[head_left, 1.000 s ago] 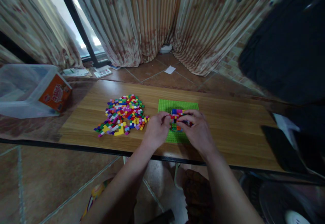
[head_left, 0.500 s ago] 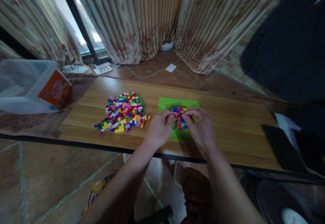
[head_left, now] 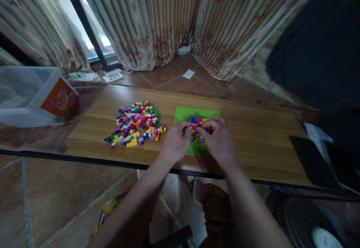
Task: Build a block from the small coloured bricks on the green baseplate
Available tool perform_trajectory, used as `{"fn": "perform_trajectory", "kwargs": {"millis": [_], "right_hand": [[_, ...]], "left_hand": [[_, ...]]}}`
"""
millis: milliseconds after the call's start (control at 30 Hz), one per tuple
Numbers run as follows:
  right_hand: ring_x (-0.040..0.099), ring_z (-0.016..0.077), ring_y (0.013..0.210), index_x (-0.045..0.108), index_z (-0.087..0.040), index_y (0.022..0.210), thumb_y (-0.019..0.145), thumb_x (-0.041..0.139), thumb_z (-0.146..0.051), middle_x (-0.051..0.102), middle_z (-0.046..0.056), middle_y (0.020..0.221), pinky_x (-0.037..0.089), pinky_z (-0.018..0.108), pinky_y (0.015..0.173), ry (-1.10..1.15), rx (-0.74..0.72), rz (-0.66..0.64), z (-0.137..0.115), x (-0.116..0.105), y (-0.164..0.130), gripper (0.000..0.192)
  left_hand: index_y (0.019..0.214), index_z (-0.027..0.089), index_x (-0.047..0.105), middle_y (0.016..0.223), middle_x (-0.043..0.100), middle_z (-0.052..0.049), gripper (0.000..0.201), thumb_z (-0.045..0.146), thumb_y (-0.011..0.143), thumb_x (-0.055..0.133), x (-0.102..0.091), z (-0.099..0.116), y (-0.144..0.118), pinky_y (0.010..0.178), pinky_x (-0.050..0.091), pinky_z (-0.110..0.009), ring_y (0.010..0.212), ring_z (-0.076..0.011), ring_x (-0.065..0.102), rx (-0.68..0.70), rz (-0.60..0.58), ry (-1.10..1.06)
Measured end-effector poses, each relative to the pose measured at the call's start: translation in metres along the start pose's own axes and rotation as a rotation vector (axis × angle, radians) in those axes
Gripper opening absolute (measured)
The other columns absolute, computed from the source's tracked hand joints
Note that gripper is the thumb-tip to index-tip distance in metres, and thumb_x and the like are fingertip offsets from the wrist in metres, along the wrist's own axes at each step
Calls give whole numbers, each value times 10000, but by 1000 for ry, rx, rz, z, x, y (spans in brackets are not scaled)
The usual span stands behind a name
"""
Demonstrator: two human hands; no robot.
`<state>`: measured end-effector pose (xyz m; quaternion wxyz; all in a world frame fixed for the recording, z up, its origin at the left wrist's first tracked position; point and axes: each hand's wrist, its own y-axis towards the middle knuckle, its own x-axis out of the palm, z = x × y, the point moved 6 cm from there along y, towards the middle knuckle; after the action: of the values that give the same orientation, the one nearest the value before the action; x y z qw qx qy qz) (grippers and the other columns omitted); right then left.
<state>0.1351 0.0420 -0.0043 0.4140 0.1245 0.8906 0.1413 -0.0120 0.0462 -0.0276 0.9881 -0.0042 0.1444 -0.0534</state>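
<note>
A green studded baseplate (head_left: pixel 197 111) lies on the wooden table, with a block of multicoloured toy bricks (head_left: pixel 198 120) built up on its middle. Over its left part, my left hand (head_left: pixel 176 140) is closed, thumb and forefinger pinching what looks like a small red toy brick (head_left: pixel 194 127). From the right, my right hand (head_left: pixel 219 140) leans over the built bricks. Its thumb and fingers are pressed together close to the left fingertips, and what they hold is hidden. Both hands cover part of the built bricks.
A heap of loose toy bricks (head_left: pixel 137 122) spreads over the table's left half. Beyond the table's left end stands a clear plastic box (head_left: pixel 30 101) with an orange label. A dark flat object (head_left: pixel 312 161) lies at the right end. Curtains (head_left: pixel 168 23) hang behind.
My right hand has shifted left, its fingertips closer to those of my left hand. The left hand stays nearly in place. The view has moved slightly.
</note>
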Motion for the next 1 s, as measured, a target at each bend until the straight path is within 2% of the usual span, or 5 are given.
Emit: {"fn": "perform_trajectory", "kwargs": {"millis": [467,700,1000], "right_hand": [[551,269,942,665,-229,677,811,656,-306,619,78,909,424,458,879,-2,-33,-21,-1,3,2,155],[556,274,981,675,-228,727,841,623,-320,625,82,922,419,463,903,-5,-57,-38,-2,2,-1,155],[577,278,933,713,-210,802,892,562,-321,650,99,908,445,464,880,9,-56,-7,-6,-3,-2,208]], "left_hand": [[852,165,646,782,699,-33,184,187,895,468,-1,2,-1,611,490,-225,668,-140,675,-1,0,15],[913,172,653,847,719,-38,199,142,882,459,1,-6,0,707,531,-254,728,-144,675,35,-5,-10],[926,175,669,853,721,-42,218,119,870,465,-2,2,-1,733,538,-268,791,-167,683,26,7,54]]}}
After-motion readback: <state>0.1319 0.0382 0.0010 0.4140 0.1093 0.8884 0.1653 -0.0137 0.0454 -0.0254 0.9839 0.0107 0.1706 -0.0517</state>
